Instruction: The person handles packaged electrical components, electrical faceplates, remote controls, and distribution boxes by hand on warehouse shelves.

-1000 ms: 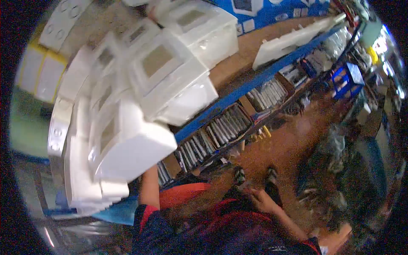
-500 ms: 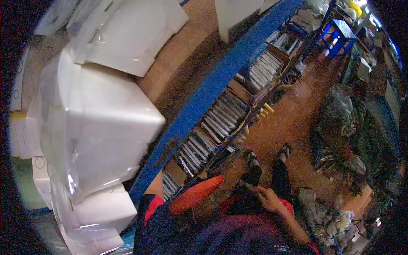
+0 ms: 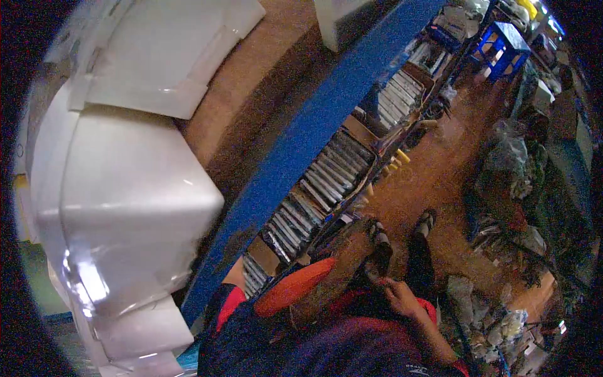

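Note:
My right hand [image 3: 401, 297] is in front of my body, low in the view above the floor. Its fingers are bent together, and a small dark thing seems to stick out past the fingertips, too dim to name. Of my left arm [image 3: 235, 275] only a short piece of bare skin shows past the sleeve. It reaches in at the blue shelf beam [image 3: 276, 169], and the left hand itself is hidden. Close by that arm stands a row of thin packs in plastic [image 3: 254, 274] in a cardboard box.
Large white plastic-wrapped blocks [image 3: 132, 201] fill the left side. Along the shelf below the beam run more boxes of upright packs [image 3: 336, 169]. A blue stool [image 3: 504, 47] stands at the far end of the aisle. Plastic bags and scraps [image 3: 502, 333] lie heaped on the right.
The view has shifted slightly, so the white blocks sit further left. My right hand has moved a little down and right in the picture. The left arm stays at the beam.

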`<state>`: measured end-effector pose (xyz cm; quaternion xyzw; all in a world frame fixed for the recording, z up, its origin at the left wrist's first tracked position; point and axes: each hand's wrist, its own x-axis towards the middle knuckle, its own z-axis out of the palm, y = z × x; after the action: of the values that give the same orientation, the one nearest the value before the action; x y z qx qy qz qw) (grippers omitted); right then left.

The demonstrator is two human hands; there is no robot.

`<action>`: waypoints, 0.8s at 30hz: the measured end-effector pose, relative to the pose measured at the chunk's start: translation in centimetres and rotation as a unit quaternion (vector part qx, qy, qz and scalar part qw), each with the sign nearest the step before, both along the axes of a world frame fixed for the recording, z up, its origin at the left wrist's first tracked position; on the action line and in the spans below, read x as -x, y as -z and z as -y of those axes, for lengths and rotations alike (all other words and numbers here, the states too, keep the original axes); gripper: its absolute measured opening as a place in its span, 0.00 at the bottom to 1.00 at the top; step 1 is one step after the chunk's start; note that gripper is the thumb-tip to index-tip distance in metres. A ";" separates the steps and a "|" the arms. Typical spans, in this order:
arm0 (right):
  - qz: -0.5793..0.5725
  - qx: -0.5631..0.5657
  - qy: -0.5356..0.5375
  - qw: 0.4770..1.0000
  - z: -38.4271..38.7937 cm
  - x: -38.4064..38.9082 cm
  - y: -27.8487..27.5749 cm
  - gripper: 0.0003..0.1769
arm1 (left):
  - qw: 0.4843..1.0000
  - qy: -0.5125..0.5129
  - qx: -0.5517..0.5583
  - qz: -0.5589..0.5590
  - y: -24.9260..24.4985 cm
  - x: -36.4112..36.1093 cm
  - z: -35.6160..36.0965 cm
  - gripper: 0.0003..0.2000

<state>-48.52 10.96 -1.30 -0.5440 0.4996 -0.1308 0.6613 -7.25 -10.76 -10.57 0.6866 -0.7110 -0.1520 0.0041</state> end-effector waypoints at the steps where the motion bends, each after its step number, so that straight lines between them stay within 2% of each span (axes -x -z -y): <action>1: 0.001 0.016 0.012 1.000 -0.2 0.1 0.2 0.18 | 1.000 0.002 0.001 0.006 -0.1 -0.1 -0.2 0.19; 6: 0.013 0.049 0.072 0.996 -1.0 -0.3 1.7 0.19 | 1.000 -0.005 0.004 0.030 0.0 -1.2 1.1 0.19; 12: -0.035 0.041 0.041 0.998 -1.7 0.1 2.3 0.19 | 0.996 -0.030 0.021 0.082 0.7 -4.2 2.7 0.20; 15: -0.021 0.002 0.043 0.999 -0.4 0.4 0.3 0.19 | 0.991 -0.061 0.022 0.119 1.4 -7.8 3.9 0.20; 18: -0.025 0.031 0.048 0.998 -1.1 0.3 1.2 0.19 | 0.984 -0.091 0.014 0.149 1.2 -10.9 4.7 0.20; 24: 0.021 0.008 0.047 0.999 -0.8 0.4 1.1 0.19 | 0.975 -0.121 -0.005 0.185 1.0 -13.1 4.4 0.20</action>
<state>-48.89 11.74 -2.37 -0.5221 0.5096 -0.1773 0.6606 5.87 -15.16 -11.54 0.7840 -0.6101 -0.0243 -0.1118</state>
